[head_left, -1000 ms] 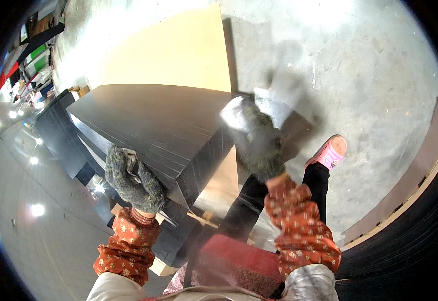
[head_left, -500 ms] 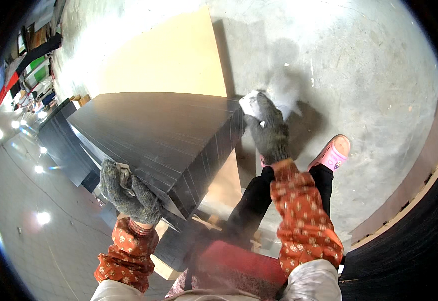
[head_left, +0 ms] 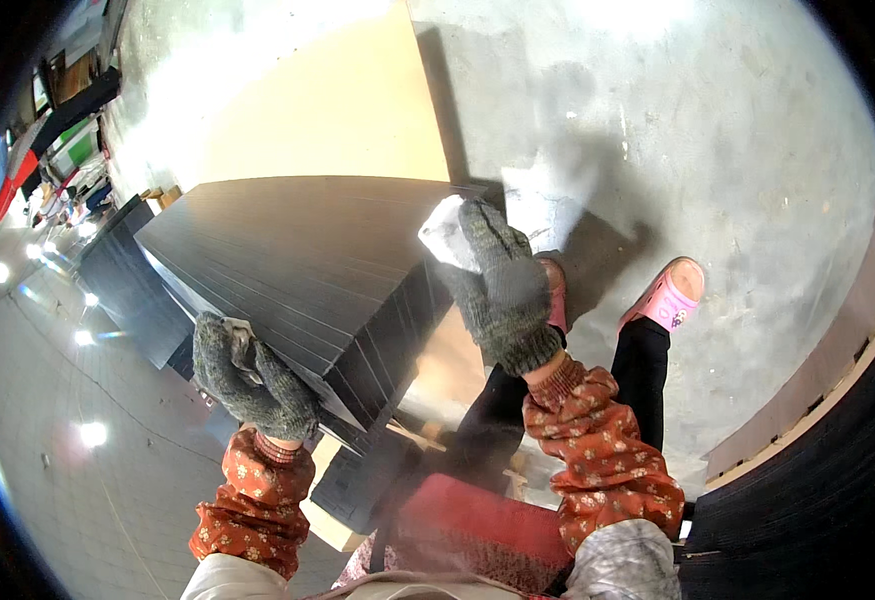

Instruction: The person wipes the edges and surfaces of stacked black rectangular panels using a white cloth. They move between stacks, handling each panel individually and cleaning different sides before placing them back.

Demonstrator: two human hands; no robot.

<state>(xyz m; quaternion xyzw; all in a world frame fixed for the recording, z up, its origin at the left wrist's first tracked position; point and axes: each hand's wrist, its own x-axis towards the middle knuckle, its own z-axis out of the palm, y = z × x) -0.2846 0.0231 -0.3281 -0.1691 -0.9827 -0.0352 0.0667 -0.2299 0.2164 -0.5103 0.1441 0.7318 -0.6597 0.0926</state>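
A stack of dark panels [head_left: 287, 250] with a pale line along its left edge lies in front of me. My right hand [head_left: 502, 285], in a grey knitted glove, is closed on a crumpled white cloth [head_left: 447, 235] at the stack's right edge. Whether the cloth touches the panels I cannot tell. By the near left edge is my left hand [head_left: 257, 385], gloved alike, its fingers curled together. A small pale thing shows between its thumb and fingers; its kind is unclear. Both forearms wear orange flowered sleeve covers.
Beyond the stack lies a large pale yellow board [head_left: 327, 110]. Further dark panels [head_left: 132, 285] stand at the left. Below the stack are wooden pieces [head_left: 332, 510] and a red surface [head_left: 487, 520] near my body. Dark boards [head_left: 807, 500] line the lower right. My pink clogs [head_left: 672, 300] rest on concrete.
My right hand has moved left with the white cloth, from beside the stack's far right corner to over its right edge. My left hand has barely shifted.
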